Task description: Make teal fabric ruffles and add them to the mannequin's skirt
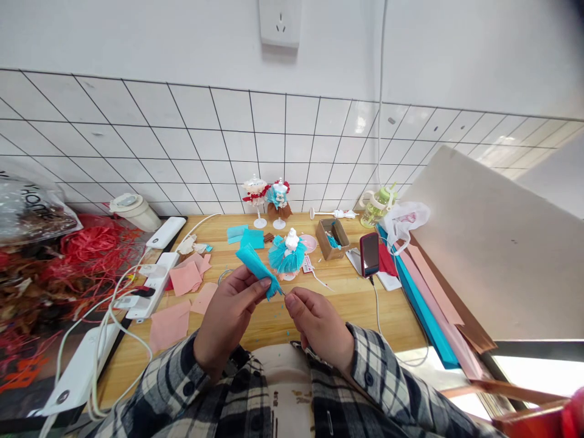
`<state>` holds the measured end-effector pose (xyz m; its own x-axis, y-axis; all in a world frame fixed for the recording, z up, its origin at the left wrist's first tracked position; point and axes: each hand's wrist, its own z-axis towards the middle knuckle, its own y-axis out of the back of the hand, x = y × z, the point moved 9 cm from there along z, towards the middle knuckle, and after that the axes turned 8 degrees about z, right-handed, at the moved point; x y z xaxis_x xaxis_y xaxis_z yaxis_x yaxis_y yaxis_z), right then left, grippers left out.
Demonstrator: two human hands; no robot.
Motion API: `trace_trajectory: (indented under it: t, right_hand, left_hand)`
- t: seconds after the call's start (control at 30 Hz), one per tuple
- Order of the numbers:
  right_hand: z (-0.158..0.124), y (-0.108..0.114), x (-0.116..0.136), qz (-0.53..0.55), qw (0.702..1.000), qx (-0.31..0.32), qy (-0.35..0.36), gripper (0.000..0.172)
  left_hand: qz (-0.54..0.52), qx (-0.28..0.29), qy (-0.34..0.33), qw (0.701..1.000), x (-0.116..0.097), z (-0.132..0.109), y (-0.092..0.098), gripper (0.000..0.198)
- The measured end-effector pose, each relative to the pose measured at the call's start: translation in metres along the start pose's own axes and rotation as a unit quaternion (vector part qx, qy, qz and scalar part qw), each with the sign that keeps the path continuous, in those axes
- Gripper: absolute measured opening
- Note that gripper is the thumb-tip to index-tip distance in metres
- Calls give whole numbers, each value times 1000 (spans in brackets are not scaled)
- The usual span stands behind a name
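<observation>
My left hand (232, 304) is closed on a strip of blue crepe paper (255, 264), pinching it between thumb and fingers. The strip's lower end is frayed into small points and faces my right hand (314, 316). That hand is closed too, thumb against fingertip, with a thin dark tip just showing at the paper's ragged end; what it belongs to is too small to make out. Just beyond the hands stands a small white dress-form figure (292, 240) in a blue crepe skirt (286, 257). Tiny blue scraps lie on the wooden table (269, 325) below.
Two decorated dress forms (259, 222) (279, 223) stand by the tiled wall. Pink paper pieces (170, 325) and blue squares (252, 238) lie leftward. A cardboard box (333, 246), a phone (369, 255) and paper rolls (426, 304) are rightward. Power strips (152, 292) with cables line the left.
</observation>
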<state>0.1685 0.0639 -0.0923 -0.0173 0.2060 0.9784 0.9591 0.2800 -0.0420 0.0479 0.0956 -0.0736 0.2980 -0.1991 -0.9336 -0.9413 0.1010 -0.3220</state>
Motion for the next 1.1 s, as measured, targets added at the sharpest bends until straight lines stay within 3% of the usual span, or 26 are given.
trace_trajectory:
  t: [1.1]
  right_hand:
    - [-1, -1, 0, 4, 1000, 8, -5, 46]
  left_hand:
    - [12, -9, 10, 1000, 3, 0, 1, 18]
